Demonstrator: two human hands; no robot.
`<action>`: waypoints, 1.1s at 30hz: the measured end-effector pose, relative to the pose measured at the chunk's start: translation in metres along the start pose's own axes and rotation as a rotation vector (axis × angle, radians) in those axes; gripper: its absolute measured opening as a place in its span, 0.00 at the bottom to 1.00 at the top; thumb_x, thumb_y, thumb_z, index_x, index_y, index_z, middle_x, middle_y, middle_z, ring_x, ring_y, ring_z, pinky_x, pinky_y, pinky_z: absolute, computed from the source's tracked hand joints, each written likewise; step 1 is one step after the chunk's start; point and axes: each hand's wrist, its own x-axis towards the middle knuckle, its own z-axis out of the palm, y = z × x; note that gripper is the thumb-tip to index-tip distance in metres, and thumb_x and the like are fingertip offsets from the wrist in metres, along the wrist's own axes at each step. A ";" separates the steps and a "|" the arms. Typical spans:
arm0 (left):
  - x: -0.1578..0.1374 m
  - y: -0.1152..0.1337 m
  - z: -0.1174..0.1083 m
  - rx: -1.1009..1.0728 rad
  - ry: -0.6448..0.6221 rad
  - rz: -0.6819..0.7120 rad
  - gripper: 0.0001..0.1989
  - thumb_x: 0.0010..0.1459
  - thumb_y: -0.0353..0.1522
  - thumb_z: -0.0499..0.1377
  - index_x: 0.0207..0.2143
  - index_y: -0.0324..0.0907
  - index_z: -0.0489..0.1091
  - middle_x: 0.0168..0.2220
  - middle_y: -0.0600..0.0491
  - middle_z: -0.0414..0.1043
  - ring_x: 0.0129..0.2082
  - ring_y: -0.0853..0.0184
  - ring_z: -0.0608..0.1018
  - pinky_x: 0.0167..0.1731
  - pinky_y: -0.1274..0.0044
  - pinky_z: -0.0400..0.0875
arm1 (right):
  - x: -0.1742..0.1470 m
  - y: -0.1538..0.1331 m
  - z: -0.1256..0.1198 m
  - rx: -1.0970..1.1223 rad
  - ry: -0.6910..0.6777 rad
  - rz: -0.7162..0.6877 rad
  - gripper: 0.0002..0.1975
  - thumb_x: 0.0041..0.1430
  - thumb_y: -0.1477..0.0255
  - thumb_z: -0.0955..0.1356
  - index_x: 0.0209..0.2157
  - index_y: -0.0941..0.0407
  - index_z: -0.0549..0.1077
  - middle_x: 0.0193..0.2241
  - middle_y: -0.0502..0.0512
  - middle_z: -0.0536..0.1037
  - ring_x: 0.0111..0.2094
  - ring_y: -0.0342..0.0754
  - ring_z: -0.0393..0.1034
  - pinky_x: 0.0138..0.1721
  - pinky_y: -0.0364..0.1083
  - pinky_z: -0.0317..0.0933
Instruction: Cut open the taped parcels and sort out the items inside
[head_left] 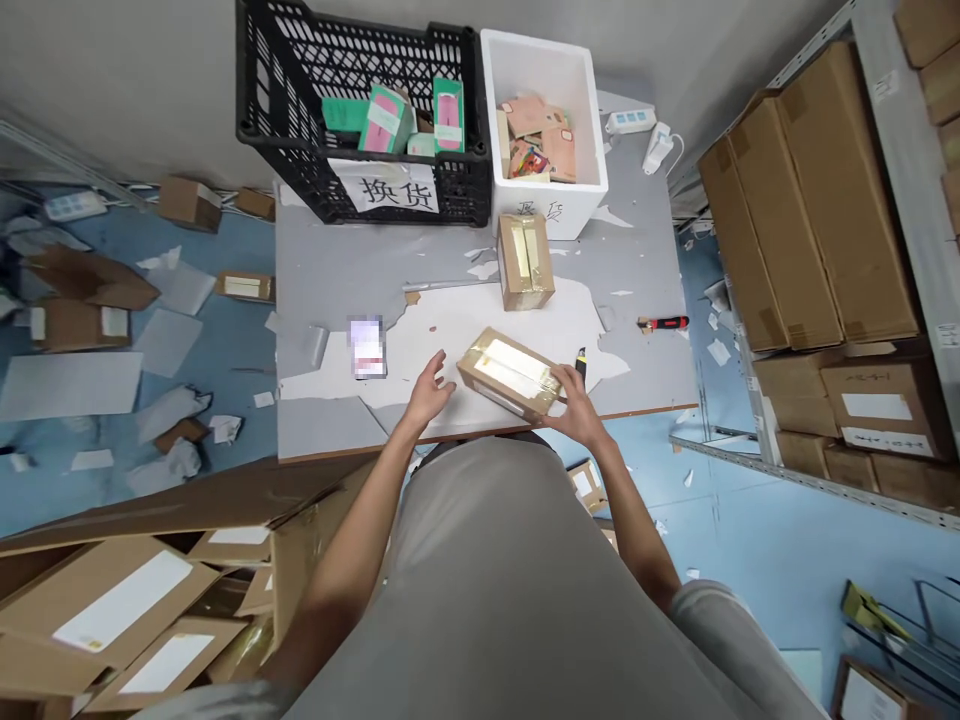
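A taped cardboard box with a pale label on top lies at a slant near the front edge of the table. My right hand grips its right end, fingers over the top edge. To the left of the box, my left hand is open with its fingers apart, not touching it. Just beyond my right hand is a yellow-and-black box cutter, partly hidden. Another taped cardboard box stands farther back. A phone-like item with a blurred screen lies left of my left hand.
At the back stand a black plastic crate with green-and-pink boxes and a white foam box. A red-and-black tool lies on the right. A large carton of parcels is at lower left; shelving stands at right.
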 end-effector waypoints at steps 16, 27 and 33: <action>-0.021 -0.066 -0.002 0.174 -0.089 -0.088 0.46 0.54 0.28 0.71 0.76 0.42 0.69 0.77 0.35 0.70 0.63 0.48 0.84 0.66 0.58 0.80 | 0.031 0.080 0.064 0.180 0.128 0.332 0.63 0.48 0.65 0.83 0.82 0.55 0.57 0.80 0.72 0.63 0.79 0.68 0.63 0.78 0.68 0.65; 0.000 -0.065 0.001 0.293 -0.146 -0.059 0.31 0.55 0.34 0.75 0.62 0.42 0.84 0.80 0.39 0.66 0.75 0.41 0.76 0.72 0.58 0.77 | 0.035 0.097 0.069 0.218 0.097 0.322 0.36 0.58 0.52 0.78 0.63 0.51 0.76 0.66 0.65 0.82 0.71 0.64 0.74 0.73 0.65 0.70; -0.009 -0.056 -0.013 0.232 0.054 0.004 0.24 0.65 0.50 0.70 0.49 0.41 0.89 0.76 0.37 0.73 0.74 0.43 0.77 0.69 0.60 0.79 | 0.050 0.084 0.059 0.127 0.157 0.270 0.35 0.62 0.42 0.77 0.61 0.51 0.81 0.63 0.67 0.80 0.65 0.62 0.78 0.70 0.64 0.73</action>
